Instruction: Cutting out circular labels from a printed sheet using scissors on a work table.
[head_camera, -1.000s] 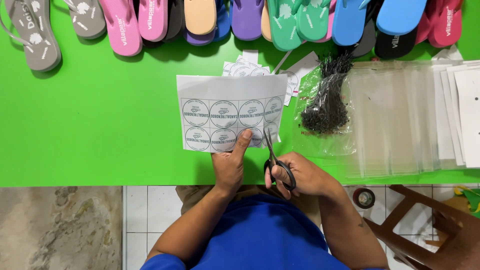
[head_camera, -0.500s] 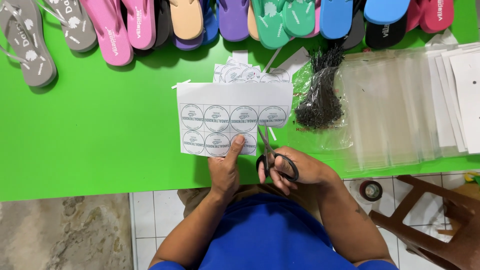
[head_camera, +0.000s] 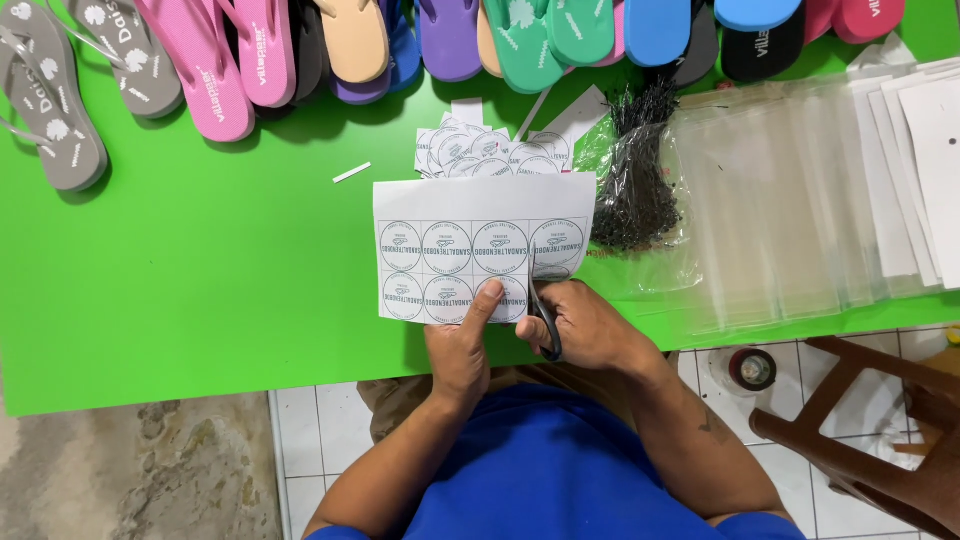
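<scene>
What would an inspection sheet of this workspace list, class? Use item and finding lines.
Surface: green table.
Job's things: white sheet of round labels; black-handled scissors at its lower right edge.
Clutter: pile of cut labels, bundle of black ties, clear plastic bags, row of coloured flip-flops.
Hands: left hand pinches the sheet; right hand grips the scissors.
Cables: nothing seen.
Surroundings: tiled floor, wooden chair, tape roll.
</scene>
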